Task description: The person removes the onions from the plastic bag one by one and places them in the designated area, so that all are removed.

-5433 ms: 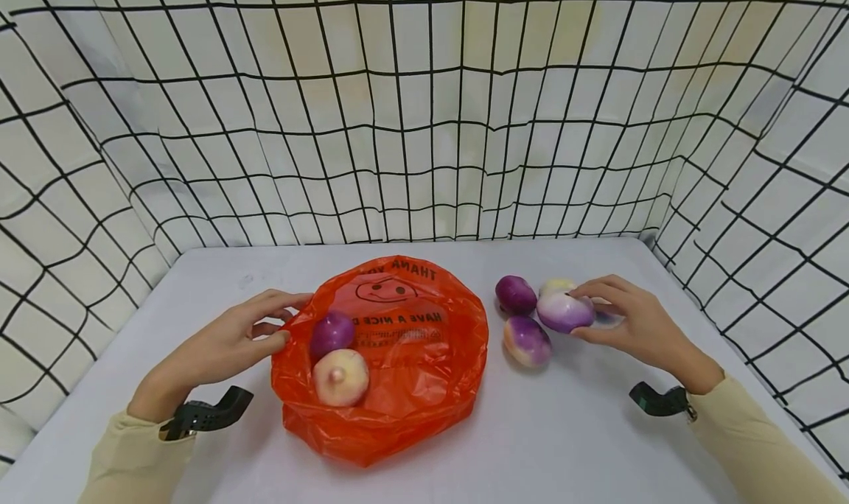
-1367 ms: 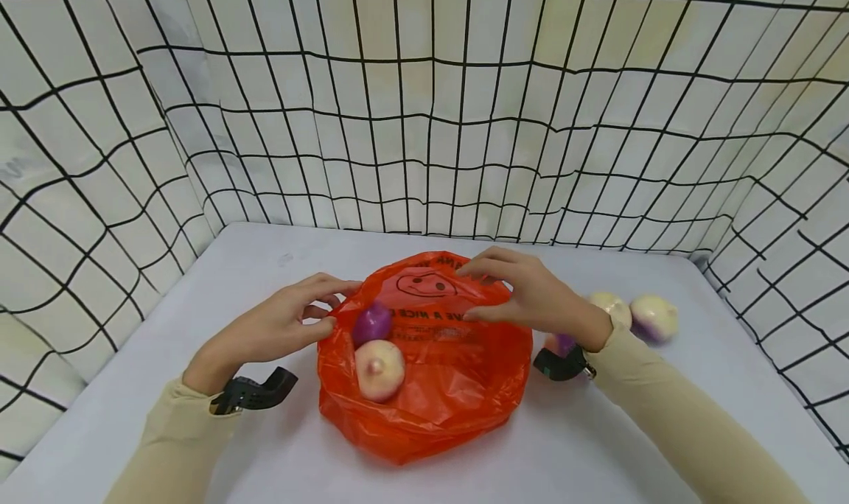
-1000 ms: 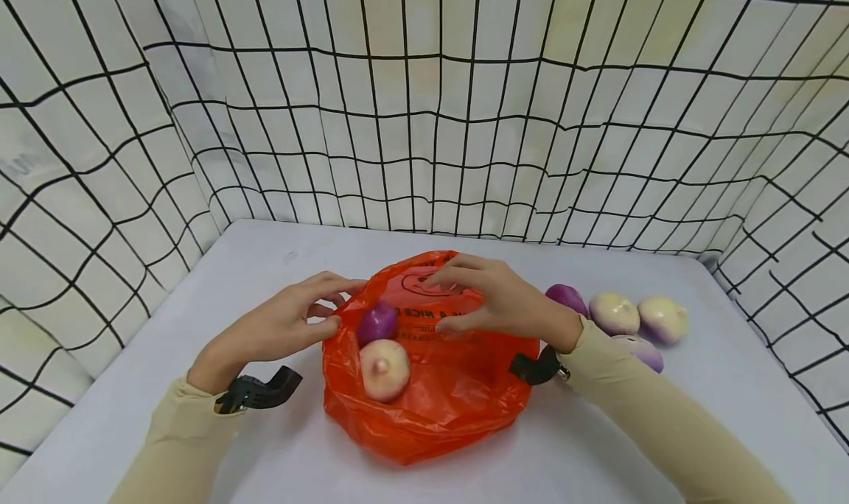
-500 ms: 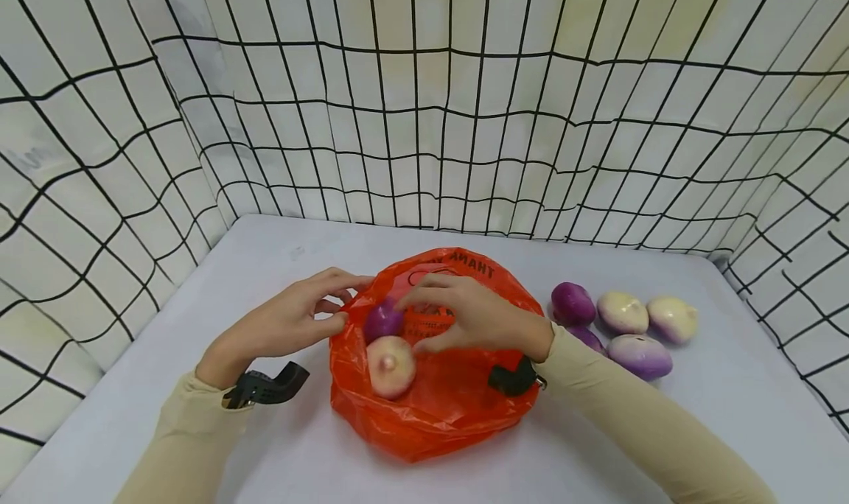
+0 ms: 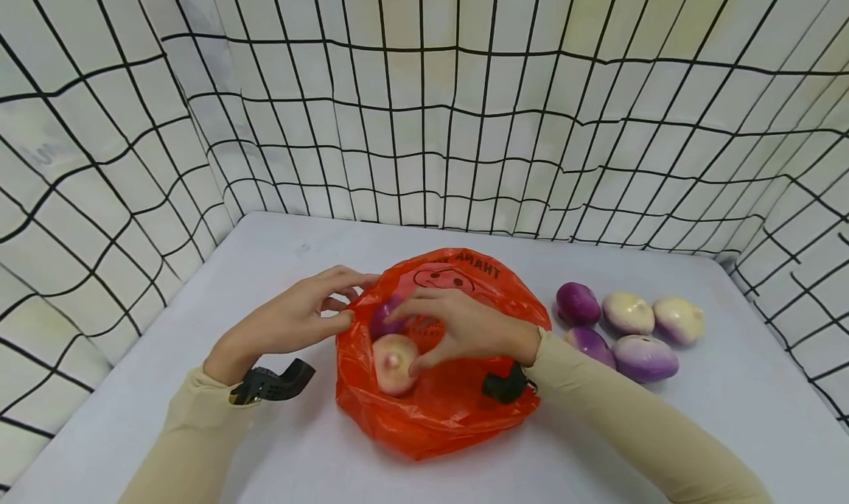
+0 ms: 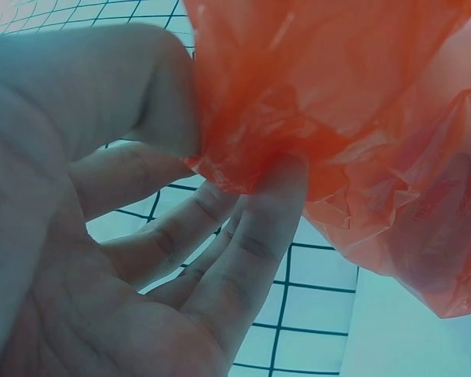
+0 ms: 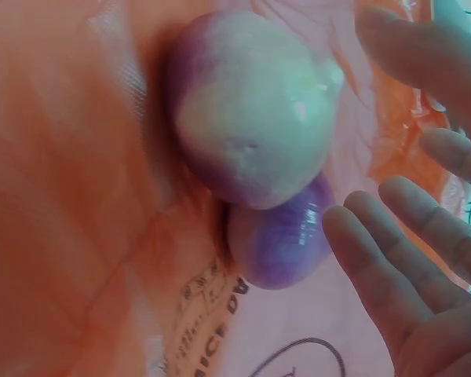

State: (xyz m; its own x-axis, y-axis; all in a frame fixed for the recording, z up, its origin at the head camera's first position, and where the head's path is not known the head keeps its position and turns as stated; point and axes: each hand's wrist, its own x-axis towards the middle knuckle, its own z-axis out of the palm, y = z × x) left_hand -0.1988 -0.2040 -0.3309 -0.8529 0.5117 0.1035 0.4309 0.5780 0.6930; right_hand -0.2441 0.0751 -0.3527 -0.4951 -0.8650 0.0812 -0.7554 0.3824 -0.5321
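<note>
A red plastic bag (image 5: 458, 401) with a printed smiling face lies wide-mouthed on the table. My left hand (image 5: 301, 311) pinches its left rim between thumb and fingers; the left wrist view shows the gathered plastic (image 6: 251, 141) there. Two round, turnip-like vegetables sit inside: a cream one (image 5: 393, 362) with purple patches and a nub, and a purple one (image 5: 383, 318) partly hidden behind my fingers. Over the bag's mouth, my right hand (image 5: 467, 327) has its fingers spread beside both. The right wrist view shows a gap between its fingertips (image 7: 337, 220) and the cream vegetable.
Several more purple and cream vegetables lie grouped right of the bag, among them a dark purple one (image 5: 578, 304) and a lilac one (image 5: 646, 358). Black netting (image 5: 458, 110) over white walls encloses the table's back and sides.
Earlier my right hand touched a vegetable in the right-hand group; since then it has moved left over the bag, lately nearing the two vegetables. My left hand keeps the rim. The head view has shifted.
</note>
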